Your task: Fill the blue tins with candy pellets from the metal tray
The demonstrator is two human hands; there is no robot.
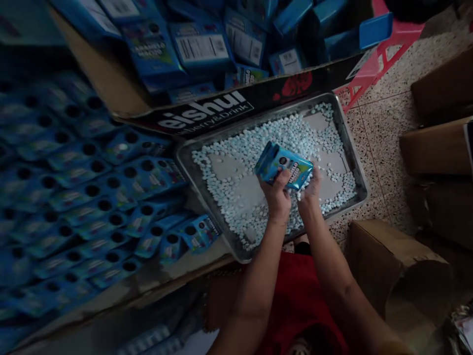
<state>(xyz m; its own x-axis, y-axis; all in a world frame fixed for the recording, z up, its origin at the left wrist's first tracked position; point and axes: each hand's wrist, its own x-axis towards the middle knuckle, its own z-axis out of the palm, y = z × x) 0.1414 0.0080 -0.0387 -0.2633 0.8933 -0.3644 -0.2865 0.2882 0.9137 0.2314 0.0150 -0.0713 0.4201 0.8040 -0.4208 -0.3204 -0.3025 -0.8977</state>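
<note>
A small shiny blue printed box (286, 165) is held above a shallow metal tray (356, 162). My left hand (279, 197) is closed around its near left side, thumb lying across the top face. At the right end of the box my right hand (310, 190) is closed against it, with its fingers partly hidden underneath. A few pieces show between the hands, at the lower edge of the box. Small pale blue and white candies (225, 197) are spread over the tray, with patches of bare metal between them.
Rows of blue boxes with dark round holes (92, 190) stand on the table at left. Beyond the tray, a large carton (207, 116) holds many more blue boxes. A pink plastic stool (391, 49) stands at upper right. Brown cartons (391, 246) sit on the speckled floor at right.
</note>
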